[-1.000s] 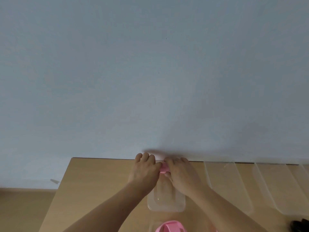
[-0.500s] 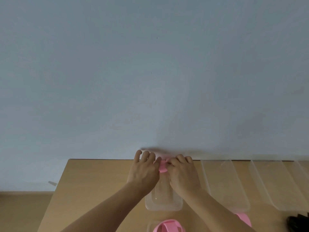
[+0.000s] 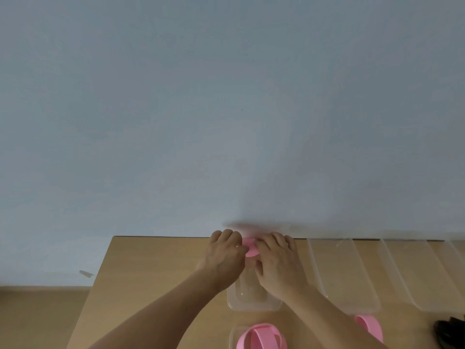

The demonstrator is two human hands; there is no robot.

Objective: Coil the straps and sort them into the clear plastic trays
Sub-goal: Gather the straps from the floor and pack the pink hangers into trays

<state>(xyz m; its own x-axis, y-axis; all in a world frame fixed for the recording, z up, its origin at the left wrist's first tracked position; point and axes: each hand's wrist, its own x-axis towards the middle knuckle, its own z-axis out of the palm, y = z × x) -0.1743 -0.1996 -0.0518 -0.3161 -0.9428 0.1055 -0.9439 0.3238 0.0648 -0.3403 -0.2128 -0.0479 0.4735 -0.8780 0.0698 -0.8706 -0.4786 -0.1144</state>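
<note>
Left hand: the left hand (image 3: pixel 224 258) is knuckles-up with its fingers curled, pinching the left side of a small pink coil (image 3: pixel 250 246).

Right hand: the right hand (image 3: pixel 276 260) does pretty much the same from the other side, with its fingertips curled onto the coil. So both hands are gripping it.

Pink coil: it's squeezed right between the two hands, and only a bit of pink shows between the fingers. It sits at the far end of the clear tray (image 3: pixel 254 302), but I can't tell if it's touching the tray floor or held just above it.

Clear tray: it runs from under both hands back toward the wrists. Its rounded near end pokes out between the forearms.

Other trays: a second tray (image 3: pixel 347 273) sits just right of the right hand, and a third tray (image 3: pixel 415 273) is further right again. Both are long and clear.

Coiled pink strap (image 3: pixel 261 336): it's nearer the person than the hands, between the forearms. It looks like it sits in a small clear container (image 3: pixel 232 333), and the frame edge cuts it off.

Another pink strap (image 3: pixel 370 326): it's just right of the right forearm, at the near end of the second tray.

Dark thing (image 3: pixel 450 331): it's well off to the right of the right arm and too cropped to say what it is.

Table (image 3: pixel 151 285): it's light wood and both hands are up at its far edge, by a plain grey-blue wall (image 3: pixel 226 109).
</note>
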